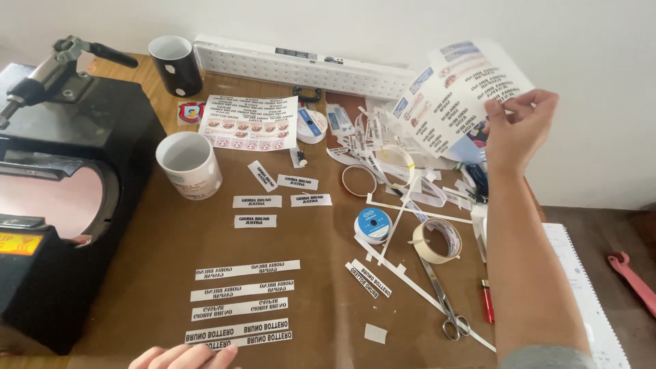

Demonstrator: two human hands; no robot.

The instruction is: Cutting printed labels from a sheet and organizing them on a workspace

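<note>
Nearest, at the bottom edge, the left hand [183,357] rests knuckles-up just beside the lowest printed name strips [238,335] — whether it grips anything cannot be told. Farther on lie scissors [443,297] and a masking tape roll [437,240]. Beyond, the raised right hand [519,126] pinches a printed label sheet [456,92] by its right edge — the sheet fans out leftward, tilted above the paper scraps [400,171].

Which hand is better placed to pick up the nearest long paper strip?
Probably the left hand: it rests beside the bottom paper strip. The right hand is raised, holding a printed sheet.
</note>
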